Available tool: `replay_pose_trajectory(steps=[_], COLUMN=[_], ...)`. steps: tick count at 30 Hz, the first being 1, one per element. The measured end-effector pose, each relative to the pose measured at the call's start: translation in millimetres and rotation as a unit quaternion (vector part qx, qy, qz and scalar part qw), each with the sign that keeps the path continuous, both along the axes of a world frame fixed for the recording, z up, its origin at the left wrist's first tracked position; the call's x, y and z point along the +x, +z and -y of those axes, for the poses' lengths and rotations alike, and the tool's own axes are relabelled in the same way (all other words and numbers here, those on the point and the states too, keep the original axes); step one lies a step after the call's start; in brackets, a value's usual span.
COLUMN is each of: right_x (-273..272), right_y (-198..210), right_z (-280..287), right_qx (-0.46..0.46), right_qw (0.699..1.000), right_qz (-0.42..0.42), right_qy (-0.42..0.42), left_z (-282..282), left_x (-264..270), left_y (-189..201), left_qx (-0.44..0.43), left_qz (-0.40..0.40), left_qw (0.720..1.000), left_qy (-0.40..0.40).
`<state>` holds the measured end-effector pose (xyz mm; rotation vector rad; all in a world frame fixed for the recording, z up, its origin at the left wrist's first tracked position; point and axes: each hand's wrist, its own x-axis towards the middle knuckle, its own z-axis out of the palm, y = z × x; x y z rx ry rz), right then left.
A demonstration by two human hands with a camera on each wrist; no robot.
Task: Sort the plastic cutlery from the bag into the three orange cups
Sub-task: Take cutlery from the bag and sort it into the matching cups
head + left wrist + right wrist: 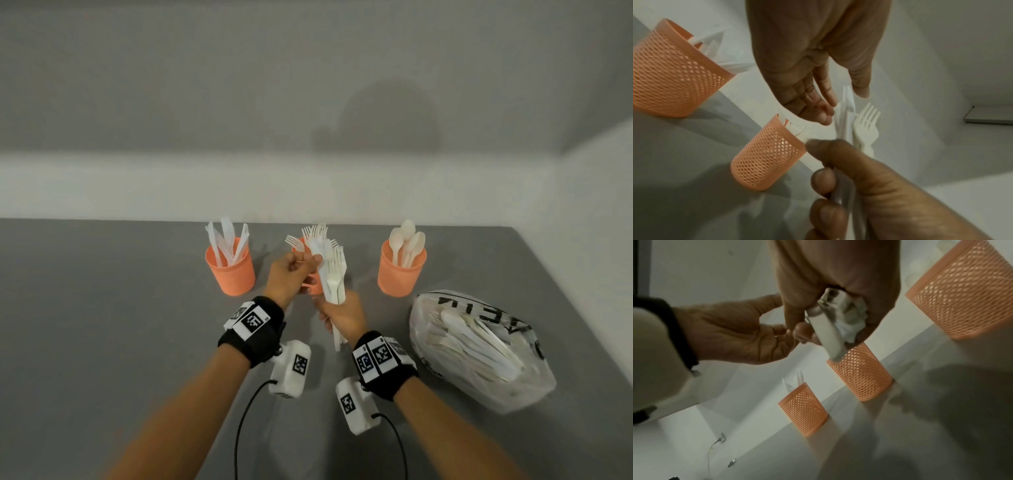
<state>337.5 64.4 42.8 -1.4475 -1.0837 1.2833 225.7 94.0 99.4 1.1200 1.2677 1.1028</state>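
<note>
Three orange mesh cups stand in a row: the left cup (230, 274) holds knives, the middle cup (766, 154) holds forks and is mostly hidden behind my hands in the head view, and the right cup (401, 274) holds spoons. My right hand (337, 310) grips a bundle of white cutlery (335, 274) upright by the handles, forks showing at its top, in front of the middle cup. My left hand (312, 261) pinches one white piece (846, 99) at the top of that bundle between thumb and fingers. The clear plastic bag (479, 349) lies to the right, with more cutlery inside.
The grey table (102, 308) ends at a white wall behind the cups and at its right edge just beyond the bag. Black cables (239, 428) trail from the wrist cameras toward me.
</note>
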Motion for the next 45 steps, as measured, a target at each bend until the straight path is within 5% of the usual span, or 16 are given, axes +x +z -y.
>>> replay_pose_trajectory(steps=[9,17,25,30,45], right_x=[3.3,-3.0,2.2,1.8,-5.7], right_y=[8.7,11.2,11.0,11.8,17.2], right_z=[3.3,6.5,6.9,4.0,8.6], right_qx=[-0.034,-0.002,-0.057,-0.065,-0.045], right_qw=[0.990,0.995,0.983,0.983,0.982], right_qz=[-0.128,-0.088,-0.170,-0.159,-0.158], right_qy=[0.046,0.046,0.032,0.066,0.091], left_z=[-15.1,-4.9,-11.5,-5.3,0.1], left_x=[-11.5,-11.6,-25.6,-24.9,-16.0], left_y=[-1.6,-14.0,-1.8,-1.1,-4.4], left_qx=[-0.031,-0.027,-0.016,-0.015,0.035], left_qz=[0.044,0.015,0.064,-0.039,-0.080], left_qw=[0.998,0.999,0.994,0.999,0.996], left_qy=[-0.016,-0.025,0.084,0.008,0.027])
